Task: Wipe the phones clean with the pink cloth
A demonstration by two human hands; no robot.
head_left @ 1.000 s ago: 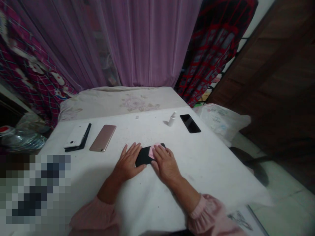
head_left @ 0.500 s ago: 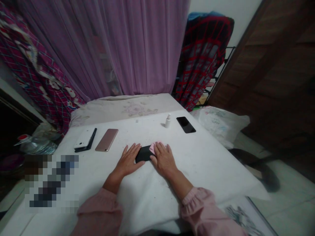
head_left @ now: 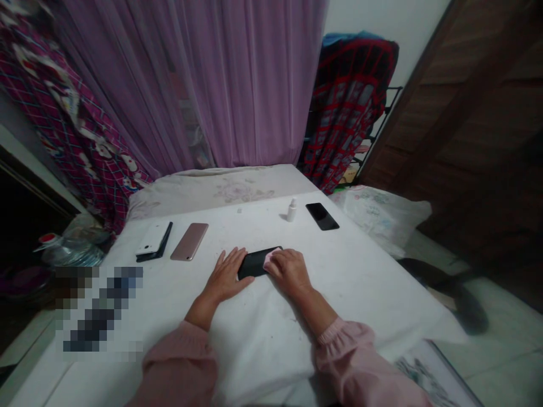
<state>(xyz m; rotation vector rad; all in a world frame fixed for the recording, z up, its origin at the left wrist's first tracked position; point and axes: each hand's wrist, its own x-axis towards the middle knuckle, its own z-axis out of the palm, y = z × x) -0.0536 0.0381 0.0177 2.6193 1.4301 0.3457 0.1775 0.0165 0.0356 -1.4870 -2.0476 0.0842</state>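
A black phone (head_left: 254, 263) lies flat on the white cloth in front of me. My left hand (head_left: 227, 276) rests along its left end with fingers stretched out, thumb at the near edge. Bunched in the fingers of my right hand (head_left: 291, 272) is a small pink cloth (head_left: 272, 258), pressed on the right part of the phone. My right fingers are closed round the cloth, and part of the phone's right end is hidden under them.
A rose-coloured phone (head_left: 189, 242) and a white phone (head_left: 153, 238) atop a dark one lie at left. Farther back stand a small white spray bottle (head_left: 292, 210) and another black phone (head_left: 322, 216). A blurred patch covers the left table edge; a water bottle (head_left: 70, 251) stands beyond it.
My right hand has gone from lying flat over the pink cloth to bunching it in closed fingers. More of the phone's right end shows. My left hand keeps its place on the phone.
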